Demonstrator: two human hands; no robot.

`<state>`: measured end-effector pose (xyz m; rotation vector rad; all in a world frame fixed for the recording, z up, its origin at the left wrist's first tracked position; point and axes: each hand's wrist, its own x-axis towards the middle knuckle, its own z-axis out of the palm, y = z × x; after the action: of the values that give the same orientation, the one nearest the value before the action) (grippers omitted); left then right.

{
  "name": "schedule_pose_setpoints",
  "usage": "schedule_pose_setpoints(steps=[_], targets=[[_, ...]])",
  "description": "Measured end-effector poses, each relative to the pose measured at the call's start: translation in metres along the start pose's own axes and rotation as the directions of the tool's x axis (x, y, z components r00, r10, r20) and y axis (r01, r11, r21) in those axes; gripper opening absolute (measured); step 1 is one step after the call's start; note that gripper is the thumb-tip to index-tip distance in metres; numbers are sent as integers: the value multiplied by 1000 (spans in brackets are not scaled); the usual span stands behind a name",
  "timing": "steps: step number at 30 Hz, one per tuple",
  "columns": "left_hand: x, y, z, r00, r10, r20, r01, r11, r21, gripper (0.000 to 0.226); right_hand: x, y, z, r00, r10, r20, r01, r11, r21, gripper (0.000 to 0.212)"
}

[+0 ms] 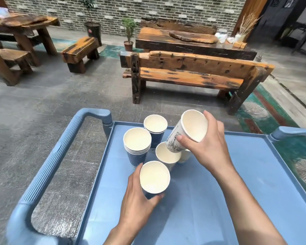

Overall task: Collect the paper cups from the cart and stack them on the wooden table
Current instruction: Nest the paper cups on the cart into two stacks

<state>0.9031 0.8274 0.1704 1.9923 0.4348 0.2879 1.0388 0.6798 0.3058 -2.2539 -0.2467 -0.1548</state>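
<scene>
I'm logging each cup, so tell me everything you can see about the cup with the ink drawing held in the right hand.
The printed cup is white paper with a dark ink-style drawing on its wall and a plain cream inside. It looks empty. The right hand holds it tilted, mouth toward the camera, thumb on the near wall and fingers behind the rim. Its base hangs over another white cup on the blue cart.

The cart (210, 200) was pale blue all over. Most paper cups on it were dark blue outside and cream inside, like the stack of cups (137, 147). The tilted cup (185, 133) was white with a black ink drawing. The bench (193, 75) showed orange wood blotched black.
</scene>
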Motion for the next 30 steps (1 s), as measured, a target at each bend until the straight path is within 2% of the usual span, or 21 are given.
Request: schedule_pose_setpoints(steps=[8,13,18,24,27,30], targets=[[-7,-25,-46,988,-48,-149,49,999,5,102,-4,17,48,989,-10,147,26,994,-104,100],[-2,-35,-61,973,-43,-229,46,999,4,101,-6,32,74,989,2,147,48,940,-337,99],[6,-36,-73,966,-53,-253,40,998,-54,100,-9,45,89,984,2,177,81,884,-461,101],[23,-21,-97,944,-13,-329,-11,997,-71,95,-13,51,96,973,-1,232,108,885,-452,107],[36,-4,-119,925,13,-380,-33,998,-44,102,-17,53,98,971,-1,241,112,886,-450,109],[54,22,-138,898,106,-428,-122,993,-10,102,-19,54,99,972,-8,236,114,890,-442,109]])
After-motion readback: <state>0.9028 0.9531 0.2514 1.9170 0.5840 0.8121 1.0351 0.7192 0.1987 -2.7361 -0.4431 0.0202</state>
